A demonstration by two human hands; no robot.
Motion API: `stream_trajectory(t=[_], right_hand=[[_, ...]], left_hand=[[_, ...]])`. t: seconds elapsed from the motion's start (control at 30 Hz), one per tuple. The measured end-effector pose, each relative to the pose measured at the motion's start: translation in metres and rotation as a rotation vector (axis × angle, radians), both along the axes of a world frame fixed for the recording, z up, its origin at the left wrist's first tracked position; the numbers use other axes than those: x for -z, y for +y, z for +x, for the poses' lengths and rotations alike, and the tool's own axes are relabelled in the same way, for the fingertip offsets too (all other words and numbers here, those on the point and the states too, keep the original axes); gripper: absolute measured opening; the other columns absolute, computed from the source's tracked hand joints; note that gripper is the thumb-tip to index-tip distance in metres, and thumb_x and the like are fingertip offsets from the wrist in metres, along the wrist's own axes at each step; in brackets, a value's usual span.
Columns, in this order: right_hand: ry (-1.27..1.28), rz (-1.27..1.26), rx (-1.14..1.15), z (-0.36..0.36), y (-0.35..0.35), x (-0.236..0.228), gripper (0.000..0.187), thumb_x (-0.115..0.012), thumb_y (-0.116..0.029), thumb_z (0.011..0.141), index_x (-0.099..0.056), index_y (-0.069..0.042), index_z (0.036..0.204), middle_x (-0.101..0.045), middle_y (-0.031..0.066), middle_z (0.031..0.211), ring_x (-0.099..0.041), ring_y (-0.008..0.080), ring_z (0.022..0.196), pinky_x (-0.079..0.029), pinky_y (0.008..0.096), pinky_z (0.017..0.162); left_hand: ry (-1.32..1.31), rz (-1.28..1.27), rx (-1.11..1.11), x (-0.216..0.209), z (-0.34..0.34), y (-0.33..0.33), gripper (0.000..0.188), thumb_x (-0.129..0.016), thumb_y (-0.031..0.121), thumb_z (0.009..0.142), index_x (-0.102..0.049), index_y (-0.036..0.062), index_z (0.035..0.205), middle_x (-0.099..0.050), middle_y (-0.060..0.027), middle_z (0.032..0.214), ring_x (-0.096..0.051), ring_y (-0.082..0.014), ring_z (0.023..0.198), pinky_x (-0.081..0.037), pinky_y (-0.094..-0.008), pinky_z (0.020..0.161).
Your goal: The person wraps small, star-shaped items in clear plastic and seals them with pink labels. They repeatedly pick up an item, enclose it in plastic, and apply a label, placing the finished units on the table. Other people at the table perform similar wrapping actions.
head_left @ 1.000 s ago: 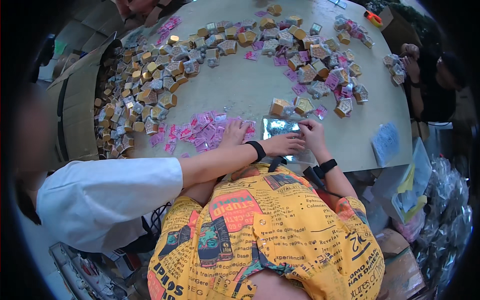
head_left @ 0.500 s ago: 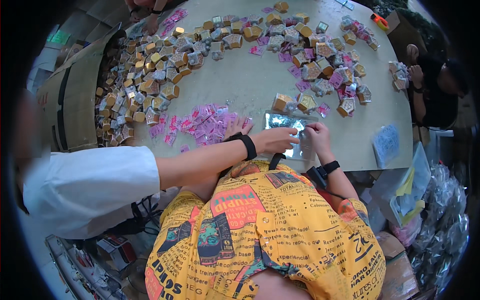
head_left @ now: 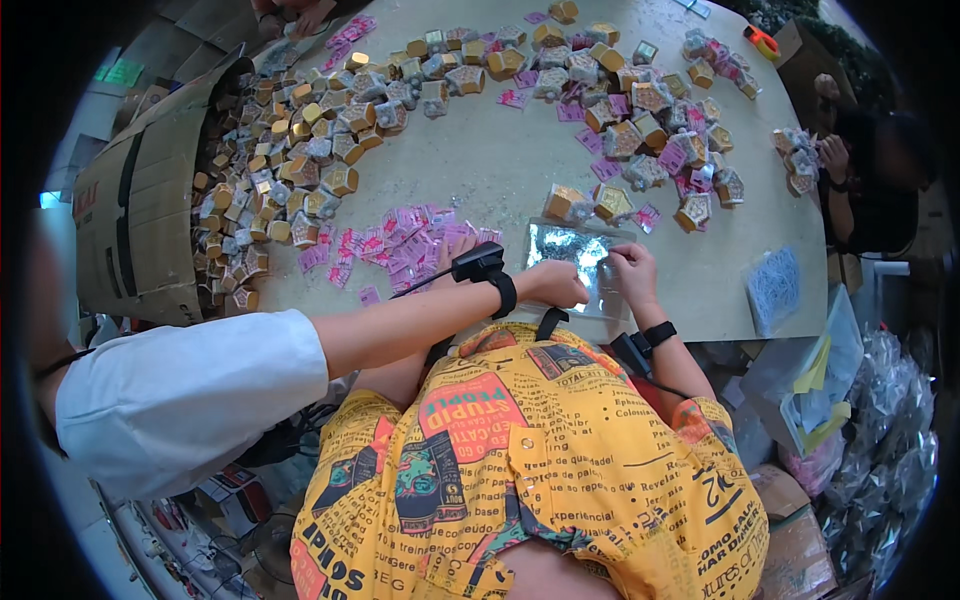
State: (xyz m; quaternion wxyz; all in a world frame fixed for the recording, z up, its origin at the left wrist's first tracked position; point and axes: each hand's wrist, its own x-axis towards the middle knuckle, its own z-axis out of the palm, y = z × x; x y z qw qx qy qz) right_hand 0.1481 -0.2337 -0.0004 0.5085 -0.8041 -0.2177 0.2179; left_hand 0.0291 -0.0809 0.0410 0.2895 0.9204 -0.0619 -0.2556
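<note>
My right hand (head_left: 634, 272) is closed, fingertips pinched on the right side of a clear, shiny plastic bag (head_left: 558, 243) lying flat at the table's near edge. My left hand (head_left: 458, 247) is by a heap of pink printed packets (head_left: 410, 238); its fingers are mostly hidden behind a co-worker's wrist and a black box strapped there. That co-worker's hand (head_left: 556, 284), from a white sleeve at left, lies curled over the bag's left part. Just beyond the bag sit gold pentagonal pieces (head_left: 612, 204) in clear wrap.
A cardboard box (head_left: 150, 210) on its side spills many gold pieces (head_left: 300, 170) onto the table. More pieces and pink packets curve along the far side. A stack of clear bags (head_left: 772, 290) lies right. A person in dark clothes handles wrapped pieces (head_left: 798, 160). Orange-handled tool (head_left: 762, 42) lies far right.
The co-worker's hand has drawn back slightly and curled, and the black box at the wrist now covers more of my left hand. My right hand has stayed at the bag.
</note>
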Motion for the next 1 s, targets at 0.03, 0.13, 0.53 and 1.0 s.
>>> stream_trajectory(t=[0.03,0.13,0.53,1.0], right_hand=[[0.02,0.023,0.007,0.0,0.001,0.001,0.009,-0.064,-0.007,0.079,-0.067,-0.001,0.084,-0.061,0.0084,0.085,-0.062,0.0174,0.074,-0.049,0.0277,0.069],[0.076,0.079,0.031,0.001,0.006,-0.001,0.009,-0.063,-0.007,0.08,-0.067,0.0,0.085,-0.061,0.0079,0.085,-0.061,0.0164,0.074,-0.049,0.0273,0.069],[0.125,0.111,0.007,0.002,0.017,-0.006,0.01,-0.063,-0.007,0.08,-0.066,0.002,0.086,-0.064,0.0076,0.081,-0.06,0.0139,0.072,-0.048,0.0272,0.065],[-0.06,0.137,-0.041,-0.007,0.012,-0.039,0.009,-0.063,-0.007,0.079,-0.065,0.001,0.084,-0.062,0.0087,0.082,-0.059,0.0176,0.071,-0.047,0.028,0.064]], left_hand=[[0.129,-0.139,-0.19,0.002,0.0,-0.002,0.017,-0.053,0.018,0.083,-0.048,0.0032,0.089,-0.046,-0.0057,0.054,-0.056,-0.0276,0.054,-0.045,-0.0426,0.053],[-0.34,0.452,0.349,0.015,-0.006,0.001,0.033,-0.059,0.023,0.077,-0.045,0.0057,0.102,-0.045,-0.0098,0.081,-0.05,-0.0282,0.078,-0.042,-0.0393,0.07],[-0.989,1.222,0.881,0.037,-0.026,0.003,0.045,-0.065,0.013,0.071,-0.044,0.0049,0.109,-0.043,-0.01,0.101,-0.044,-0.0233,0.1,-0.038,-0.0342,0.089],[-1.0,2.672,1.451,0.03,-0.024,-0.004,0.032,-0.044,0.017,0.083,-0.059,0.0049,0.109,-0.058,-0.0139,0.116,-0.054,-0.0242,0.108,-0.054,-0.0339,0.084]])
